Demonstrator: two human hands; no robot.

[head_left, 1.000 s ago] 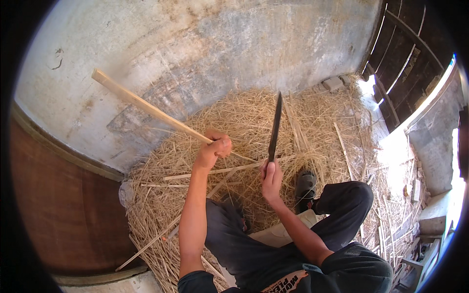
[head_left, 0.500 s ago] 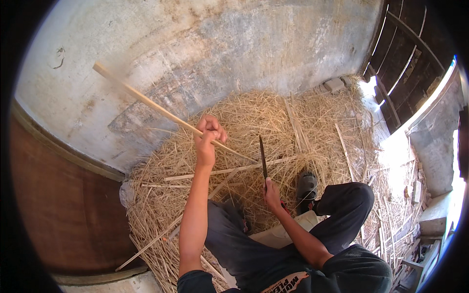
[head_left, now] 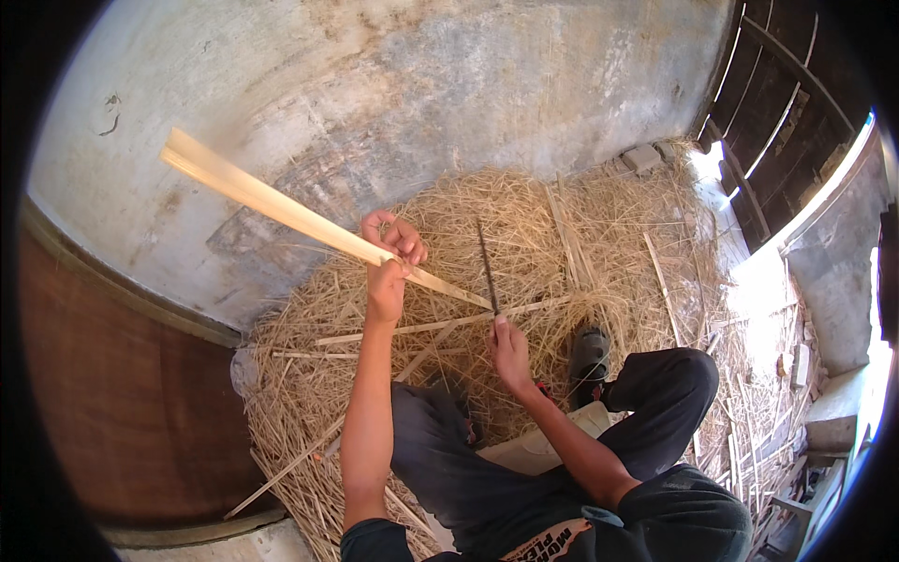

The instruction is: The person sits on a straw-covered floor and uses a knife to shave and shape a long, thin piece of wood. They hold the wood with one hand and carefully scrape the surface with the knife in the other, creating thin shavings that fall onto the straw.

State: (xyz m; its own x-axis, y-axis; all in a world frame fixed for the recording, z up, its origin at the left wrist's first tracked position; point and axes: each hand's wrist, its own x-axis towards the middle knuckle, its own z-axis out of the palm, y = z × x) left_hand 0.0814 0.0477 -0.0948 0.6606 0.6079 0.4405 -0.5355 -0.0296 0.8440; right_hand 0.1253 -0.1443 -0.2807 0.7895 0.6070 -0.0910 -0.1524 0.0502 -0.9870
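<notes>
Sitting cross-legged in dark trousers [head_left: 524,478], one dark shoe [head_left: 590,354] planted at the near edge of a heap of pale dry straw and shavings [head_left: 524,225]. Right hand [head_left: 510,351] closed around the handle of a slim dark-bladed knife [head_left: 488,267], blade upright, its lower part meeting the near end of a long pale split bamboo strip [head_left: 281,208]. Left hand [head_left: 389,267] wrapped fully around that strip at mid-length, far end raised toward the upper left, over a grey concrete wall [head_left: 393,84]. Judged mid-way: abundant shavings and loose slats [head_left: 571,248] across the heap suggest much paring done; held strip apparently under work, extent unclear. Dark wooden slatted door [head_left: 777,122] at far right.
</notes>
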